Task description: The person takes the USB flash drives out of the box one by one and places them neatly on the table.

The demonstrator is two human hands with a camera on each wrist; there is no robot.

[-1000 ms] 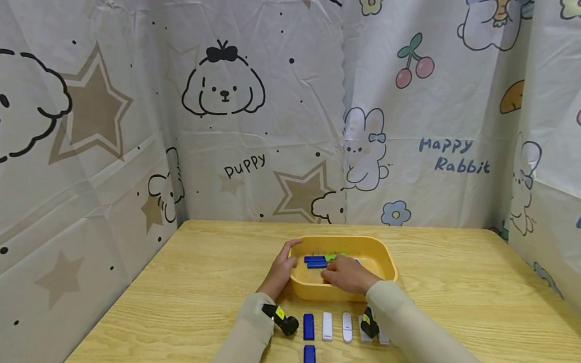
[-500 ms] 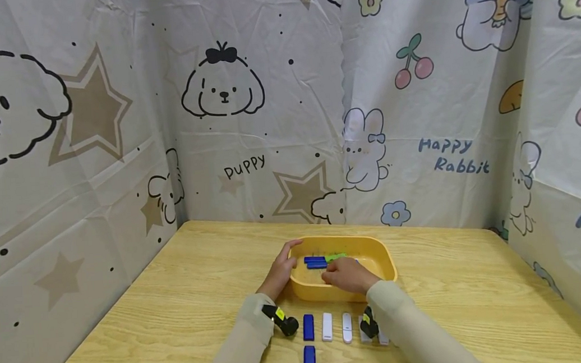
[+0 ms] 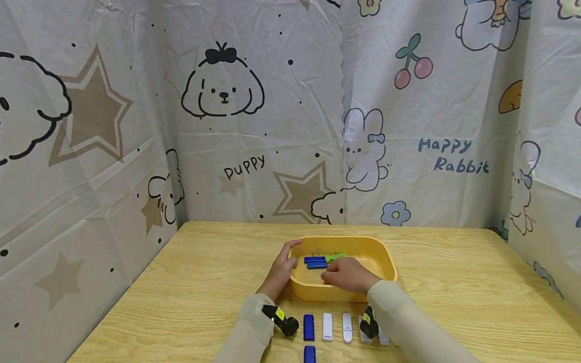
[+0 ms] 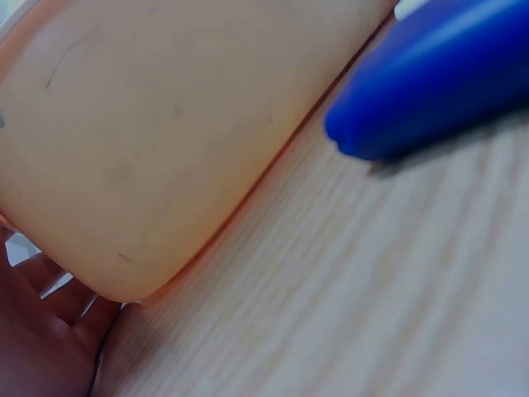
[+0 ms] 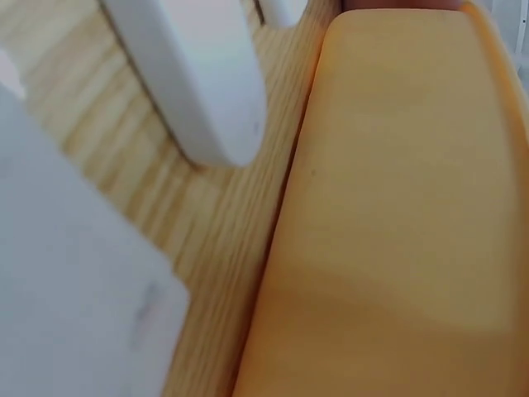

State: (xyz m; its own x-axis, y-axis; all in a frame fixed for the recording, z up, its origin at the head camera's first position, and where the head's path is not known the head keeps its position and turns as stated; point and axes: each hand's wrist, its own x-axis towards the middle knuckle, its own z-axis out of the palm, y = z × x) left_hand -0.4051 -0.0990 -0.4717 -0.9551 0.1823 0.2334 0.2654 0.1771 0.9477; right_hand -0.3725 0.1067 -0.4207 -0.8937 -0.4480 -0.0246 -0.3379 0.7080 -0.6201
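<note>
Yellow bin (image 3: 328,293) stands on the wooden table (image 3: 215,265), a little right of centre in the lower half of the head frame. Left hand (image 3: 279,269) grips its left end, thumb over the rim; the left wrist view shows fingers against the outside wall, lower left corner. Right hand (image 3: 349,274) is down inside, fingers curled near the front wall; what it pinches, if anything, is hidden, so cannot tell.

Contents seen: two blue sticks (image 3: 317,265) lying side by side, left of the right hand, and a green piece (image 3: 337,256) just behind its knuckles. Outside, below the bin, bottom centre of frame: an upper blue stick (image 3: 308,327), a lower blue stick (image 3: 309,362) beneath it, then a plain white stick (image 3: 327,327) and a round-ended white stick (image 3: 347,327) to the right. More white pieces (image 3: 384,341) lie partly behind the right wrist camera (image 3: 368,323).

Handling, judged: sticks probably hard plastic, light, rigid, smooth enough to slip from a loose pinch; not likely fragile under light pressure. Best hold: thumb and forefinger across the long sides, near the middle. Bin looks thin-walled, light, slightly flexible, apt to slide when pushed; steady it by the rim at the left end
</note>
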